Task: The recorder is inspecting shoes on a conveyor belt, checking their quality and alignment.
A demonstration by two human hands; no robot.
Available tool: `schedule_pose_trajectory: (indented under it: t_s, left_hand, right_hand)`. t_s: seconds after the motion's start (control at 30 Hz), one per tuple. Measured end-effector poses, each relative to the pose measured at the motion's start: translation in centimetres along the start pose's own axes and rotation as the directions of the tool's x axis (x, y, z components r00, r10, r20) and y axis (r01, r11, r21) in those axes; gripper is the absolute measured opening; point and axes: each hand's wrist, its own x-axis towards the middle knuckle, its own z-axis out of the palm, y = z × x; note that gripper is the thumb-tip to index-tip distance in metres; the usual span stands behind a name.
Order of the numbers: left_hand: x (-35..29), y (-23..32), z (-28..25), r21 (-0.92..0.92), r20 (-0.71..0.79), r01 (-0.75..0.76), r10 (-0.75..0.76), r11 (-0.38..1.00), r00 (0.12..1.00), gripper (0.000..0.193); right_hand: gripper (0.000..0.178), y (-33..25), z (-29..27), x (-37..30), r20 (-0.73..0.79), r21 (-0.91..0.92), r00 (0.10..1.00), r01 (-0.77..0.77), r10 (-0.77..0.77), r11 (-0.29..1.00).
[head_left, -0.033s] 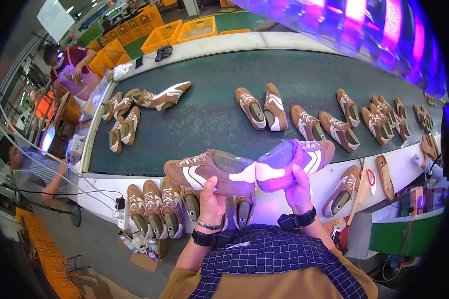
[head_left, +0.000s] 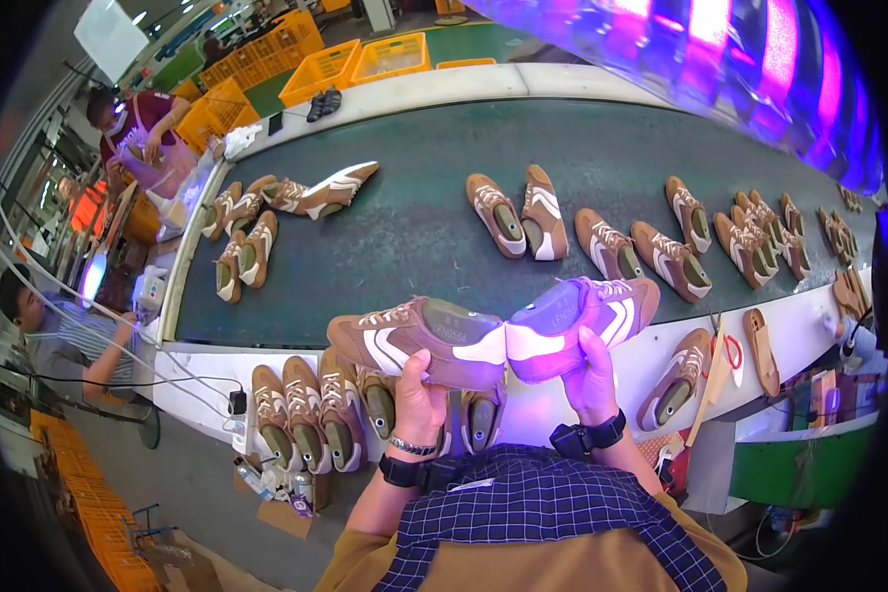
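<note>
My left hand (head_left: 421,407) is closed on a brown sneaker (head_left: 382,342) with white stripes, its toe pointing left. In my right hand (head_left: 591,380) is a matching sneaker (head_left: 624,314), toe pointing right and tinted violet by the light. The white heels of the two shoes touch or nearly touch in front of me. Each has a dark green last inside. My thumbs lie along the near sides; most of the other fingers are hidden behind and beneath the shoes. Below the held pair, several sneakers (head_left: 309,407) stand on the white ledge, some partly covered by it.
Beyond my hands runs a green conveyor belt (head_left: 405,227) carrying several more sneakers. A glowing violet lamp tube (head_left: 730,59) hangs at the upper right. Red-handled scissors (head_left: 731,353), a sole (head_left: 761,350) and another sneaker (head_left: 676,380) lie on the right ledge. Two people work at the left.
The sneaker in my left hand has shifted very slightly, its toe a touch farther right. Both hands keep their hold, and the belt's shoes look unmoved.
</note>
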Motion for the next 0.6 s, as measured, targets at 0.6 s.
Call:
schedule_pose_trajectory:
  t_s: [0.6]
  left_hand:
    - [16.0,5.0,-13.3,0.390,-0.294,-0.055,0.181,0.919,0.938,0.039]
  right_hand:
    - [0.063,0.9,-4.8,2.3,-0.083,0.057,0.883,-0.458,0.461,0.887]
